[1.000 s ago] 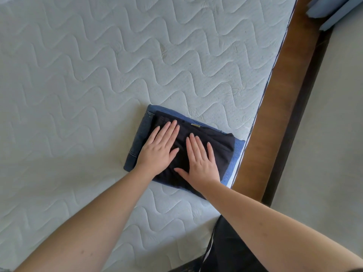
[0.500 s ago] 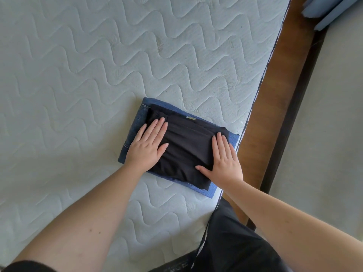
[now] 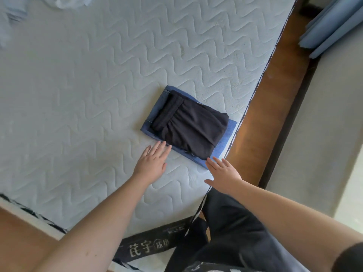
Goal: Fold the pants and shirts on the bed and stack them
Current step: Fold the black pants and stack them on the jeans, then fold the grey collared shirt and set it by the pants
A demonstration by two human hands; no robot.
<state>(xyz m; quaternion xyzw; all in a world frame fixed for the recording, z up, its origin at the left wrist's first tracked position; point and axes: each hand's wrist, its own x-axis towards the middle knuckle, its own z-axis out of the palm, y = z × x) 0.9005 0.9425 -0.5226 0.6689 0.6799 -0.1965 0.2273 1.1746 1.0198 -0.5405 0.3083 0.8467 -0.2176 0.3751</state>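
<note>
Head view: quilted mattress (image 3: 98,85), wooden bed frame (image 3: 271,107), grey floor (image 3: 324,134); folded stack (image 3: 188,126); left hand (image 3: 152,163), right hand (image 3: 224,175) spread flat, perhaps hovering.

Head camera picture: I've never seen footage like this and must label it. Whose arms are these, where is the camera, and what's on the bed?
The camera sits on a person's head, looking forward and down, so the two bare arms are the wearer's own. The left hand and right hand are both open with straight fingers and hold nothing. The left fingertips are at the near edge of the stack; whether the right hand touches anything is unclear. On the white quilted mattress lie folded black pants stacked on folded blue jeans, near the mattress's right edge. Beyond that edge runs the wooden bed frame.
</note>
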